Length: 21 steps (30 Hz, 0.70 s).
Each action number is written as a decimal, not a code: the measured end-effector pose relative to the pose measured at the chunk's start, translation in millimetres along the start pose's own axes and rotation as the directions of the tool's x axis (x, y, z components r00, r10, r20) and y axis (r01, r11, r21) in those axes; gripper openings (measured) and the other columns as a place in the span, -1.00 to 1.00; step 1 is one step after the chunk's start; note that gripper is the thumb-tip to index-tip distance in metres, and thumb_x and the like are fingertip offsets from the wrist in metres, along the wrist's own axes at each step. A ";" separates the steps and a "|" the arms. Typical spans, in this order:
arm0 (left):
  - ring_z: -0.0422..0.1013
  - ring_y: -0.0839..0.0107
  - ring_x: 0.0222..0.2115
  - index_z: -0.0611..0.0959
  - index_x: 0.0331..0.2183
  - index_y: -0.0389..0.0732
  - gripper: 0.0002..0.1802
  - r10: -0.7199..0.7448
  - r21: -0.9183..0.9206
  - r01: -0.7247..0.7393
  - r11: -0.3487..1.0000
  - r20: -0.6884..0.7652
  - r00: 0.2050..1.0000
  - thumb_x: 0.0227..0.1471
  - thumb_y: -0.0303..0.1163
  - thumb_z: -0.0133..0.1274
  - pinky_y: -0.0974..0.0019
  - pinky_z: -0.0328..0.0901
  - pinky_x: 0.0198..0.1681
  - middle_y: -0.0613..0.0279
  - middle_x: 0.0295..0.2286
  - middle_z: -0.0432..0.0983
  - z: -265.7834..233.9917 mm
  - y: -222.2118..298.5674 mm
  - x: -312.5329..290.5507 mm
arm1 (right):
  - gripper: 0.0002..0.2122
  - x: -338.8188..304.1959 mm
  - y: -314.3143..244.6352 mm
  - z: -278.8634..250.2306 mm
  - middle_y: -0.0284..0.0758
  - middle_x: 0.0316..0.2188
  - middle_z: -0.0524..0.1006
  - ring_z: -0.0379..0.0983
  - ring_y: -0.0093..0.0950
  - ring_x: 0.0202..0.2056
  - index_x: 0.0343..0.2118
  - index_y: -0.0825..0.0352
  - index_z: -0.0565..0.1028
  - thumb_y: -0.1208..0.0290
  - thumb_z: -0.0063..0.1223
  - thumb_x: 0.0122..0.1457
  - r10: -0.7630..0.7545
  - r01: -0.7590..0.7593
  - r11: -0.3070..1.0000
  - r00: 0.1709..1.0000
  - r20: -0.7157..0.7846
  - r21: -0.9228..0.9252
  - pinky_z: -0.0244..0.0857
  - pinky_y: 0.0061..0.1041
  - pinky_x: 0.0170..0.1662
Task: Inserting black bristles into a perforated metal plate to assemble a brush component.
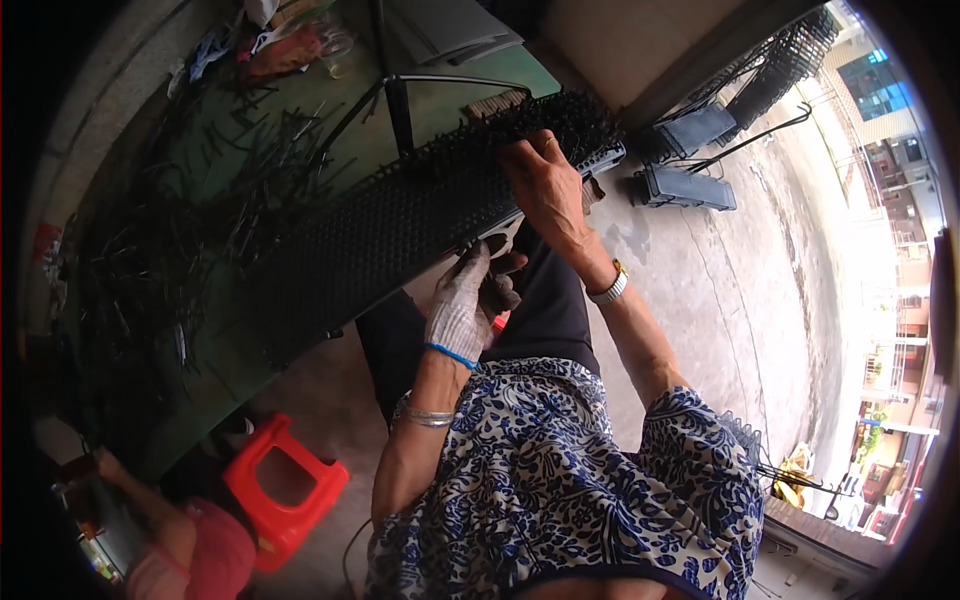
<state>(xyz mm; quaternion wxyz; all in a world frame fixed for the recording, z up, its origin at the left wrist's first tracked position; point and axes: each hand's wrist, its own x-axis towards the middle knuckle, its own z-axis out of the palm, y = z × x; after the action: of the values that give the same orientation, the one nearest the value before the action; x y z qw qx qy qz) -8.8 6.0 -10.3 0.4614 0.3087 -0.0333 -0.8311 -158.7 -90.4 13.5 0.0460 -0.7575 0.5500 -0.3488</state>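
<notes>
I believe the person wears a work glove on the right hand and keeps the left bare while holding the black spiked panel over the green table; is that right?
Not quite: the glove is on the left hand, and the right hand is bare, with a watch at its wrist. The rest holds: both hands are on the black spiked panel over the green table, as the head view shows.
</notes>
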 end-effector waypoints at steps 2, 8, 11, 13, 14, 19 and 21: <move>0.45 0.49 -0.62 0.50 -0.11 -0.25 -0.70 0.034 0.015 -0.034 0.999 0.027 0.999 0.20 -0.27 -0.05 0.37 0.45 -0.50 -0.01 -0.36 0.58 -7.9 -4.5 3.5 | -0.83 -3.8 -5.0 -2.7 -0.25 -0.33 0.38 0.43 -0.25 -0.35 -0.21 0.18 0.55 0.45 0.08 0.11 0.059 -0.063 0.994 0.997 -0.051 -0.090 0.33 -0.34 -0.37; 0.44 0.50 -0.63 0.53 -0.16 -0.28 -0.72 0.030 0.024 -0.032 0.999 0.054 0.998 0.20 -0.29 -0.06 0.42 0.40 -0.56 -0.03 -0.37 0.58 3.6 -1.7 -5.2 | -0.73 -9.5 -9.6 -4.0 -0.24 -0.30 0.39 0.43 -0.26 -0.35 -0.09 0.19 0.53 0.38 0.08 0.13 0.079 -0.085 0.977 0.996 -0.040 -0.198 0.32 -0.38 -0.35; 0.44 0.50 -0.63 0.54 -0.15 -0.27 -0.71 0.055 0.059 -0.059 0.997 0.063 0.996 0.20 -0.28 -0.05 0.42 0.40 -0.57 -0.02 -0.37 0.59 9.9 -0.5 -11.3 | -0.76 -14.1 -18.5 -26.1 -0.22 -0.31 0.41 0.43 -0.31 -0.33 -0.13 0.25 0.55 0.36 0.09 0.13 0.057 -0.071 0.994 0.986 0.160 0.086 0.31 -0.43 -0.29; 0.44 0.50 -0.64 0.54 -0.14 -0.27 -0.71 0.091 0.091 -0.097 0.991 0.075 0.993 0.20 -0.28 -0.05 0.42 0.40 -0.57 -0.01 -0.37 0.59 11.5 -2.8 -10.7 | -0.77 -14.1 -26.1 -41.0 -0.23 -0.33 0.42 0.43 -0.35 -0.32 -0.17 0.28 0.56 0.36 0.10 0.12 0.016 -0.086 0.979 0.938 0.347 0.185 0.30 -0.46 -0.27; 0.45 0.50 -0.63 0.54 -0.13 -0.26 -0.70 0.097 0.120 -0.108 0.987 0.087 0.991 0.19 -0.26 -0.03 0.43 0.39 -0.58 0.00 -0.37 0.60 10.5 -4.9 -7.8 | -0.79 -14.4 -26.9 -45.5 -0.23 -0.35 0.44 0.43 -0.39 -0.30 -0.21 0.31 0.56 0.36 0.10 0.12 -0.043 -0.120 0.953 0.855 0.517 0.277 0.29 -0.48 -0.25; 0.48 0.50 -0.61 0.54 -0.12 -0.25 -0.67 0.075 0.210 -0.097 0.973 0.109 0.991 0.17 -0.23 0.00 0.45 0.39 -0.60 0.03 -0.35 0.60 12.5 -4.1 -8.8 | -0.82 -15.8 -17.7 -51.3 -0.30 -0.41 0.51 0.45 -0.49 -0.32 -0.30 0.36 0.56 0.36 0.12 0.11 -0.043 -0.342 0.823 0.759 0.649 0.454 0.31 -0.50 -0.26; 0.51 0.47 -0.58 0.54 -0.12 -0.27 -0.64 0.012 0.276 -0.043 0.960 0.113 0.994 0.16 -0.21 0.01 0.44 0.43 -0.56 0.02 -0.34 0.60 7.0 -5.0 -6.7 | -0.81 -16.2 -14.8 -52.6 -0.32 -0.43 0.53 0.46 -0.52 -0.32 -0.31 0.36 0.56 0.35 0.13 0.10 -0.019 -0.412 0.795 0.717 0.697 0.445 0.31 -0.52 -0.25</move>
<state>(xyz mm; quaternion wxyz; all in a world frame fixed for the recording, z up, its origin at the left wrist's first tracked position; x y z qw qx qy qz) -13.7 12.6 -3.1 0.4224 0.3237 -0.1791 -0.8275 -179.8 -54.1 52.0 0.5043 -0.7136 0.4460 -0.1937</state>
